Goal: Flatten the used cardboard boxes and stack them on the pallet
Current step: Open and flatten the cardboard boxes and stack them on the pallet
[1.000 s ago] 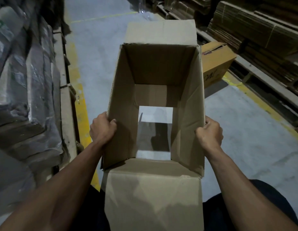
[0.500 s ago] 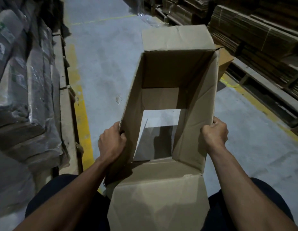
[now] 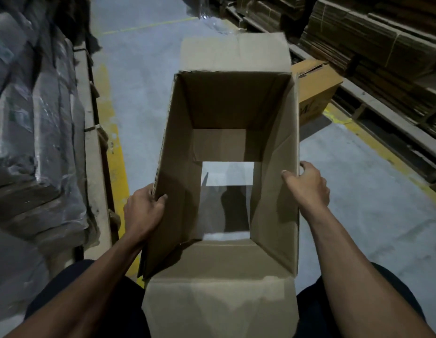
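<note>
I hold a brown cardboard box (image 3: 273,172) in front of me, open at both ends, so the grey floor shows through its middle. One flap hangs toward me, another stands up at the far end. My left hand (image 3: 143,211) grips the left wall's edge, thumb inside. My right hand (image 3: 307,186) grips the right wall's edge, thumb inside and fingers outside. The box walls stand roughly square.
A second, yellow-brown box (image 3: 316,91) lies on the floor behind the held one, at right. Bundled flat cardboard (image 3: 372,45) is stacked on pallets along the right. Plastic-wrapped stacks (image 3: 34,132) line the left. Yellow floor lines (image 3: 114,162) border the grey aisle.
The box has swung back from a rightward skew to roughly square and centred. Both hands keep their grip on its side walls, and the second box behind is visible again.
</note>
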`<state>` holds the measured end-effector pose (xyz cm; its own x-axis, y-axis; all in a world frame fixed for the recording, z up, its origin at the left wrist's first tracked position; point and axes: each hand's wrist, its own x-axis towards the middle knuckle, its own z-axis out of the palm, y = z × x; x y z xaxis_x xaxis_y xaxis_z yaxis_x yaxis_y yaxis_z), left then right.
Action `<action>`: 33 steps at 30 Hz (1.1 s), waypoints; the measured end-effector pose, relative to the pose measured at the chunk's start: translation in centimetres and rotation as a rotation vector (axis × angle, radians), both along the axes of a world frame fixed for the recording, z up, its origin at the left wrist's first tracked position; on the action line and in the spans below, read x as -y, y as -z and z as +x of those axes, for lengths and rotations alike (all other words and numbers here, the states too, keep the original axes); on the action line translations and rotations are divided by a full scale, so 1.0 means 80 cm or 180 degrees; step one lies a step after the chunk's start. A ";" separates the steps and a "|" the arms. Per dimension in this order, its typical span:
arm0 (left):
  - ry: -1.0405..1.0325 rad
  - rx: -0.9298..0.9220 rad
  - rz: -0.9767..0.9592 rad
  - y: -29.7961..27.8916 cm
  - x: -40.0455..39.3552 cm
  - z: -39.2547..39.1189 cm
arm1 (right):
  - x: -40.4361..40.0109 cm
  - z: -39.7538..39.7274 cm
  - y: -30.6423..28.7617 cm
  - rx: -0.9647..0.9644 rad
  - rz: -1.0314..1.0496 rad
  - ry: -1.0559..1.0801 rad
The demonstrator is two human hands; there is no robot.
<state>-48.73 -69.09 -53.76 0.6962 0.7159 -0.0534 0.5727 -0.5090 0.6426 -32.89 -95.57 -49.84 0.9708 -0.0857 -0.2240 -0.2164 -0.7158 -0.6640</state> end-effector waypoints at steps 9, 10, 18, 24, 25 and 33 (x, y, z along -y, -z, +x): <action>-0.0044 -0.0217 0.0612 -0.010 0.014 0.011 | -0.008 -0.002 -0.010 0.0029 0.0123 -0.0108; -0.0111 -0.0177 0.0675 -0.012 0.019 0.016 | -0.010 -0.005 -0.010 0.0052 0.0150 -0.0098; 0.1204 0.0075 -0.0121 0.003 0.111 0.107 | -0.007 -0.002 -0.010 0.0033 0.0207 -0.0037; -0.0882 0.0916 -0.4868 0.079 0.113 0.227 | -0.001 0.003 0.000 -0.0103 0.0156 -0.0085; -0.1103 0.1043 -0.4997 0.094 0.109 0.246 | -0.001 0.006 0.003 -0.0131 0.0176 -0.0096; -0.2207 0.1224 -0.4980 0.181 0.092 0.333 | 0.007 0.018 0.010 -0.0235 0.0209 -0.0352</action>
<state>-22.10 -76.47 -68.24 0.4489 0.3004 -0.8415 0.1083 0.9166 0.3850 -31.42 -96.16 -50.65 0.9542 0.0381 -0.2967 -0.1885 -0.6936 -0.6953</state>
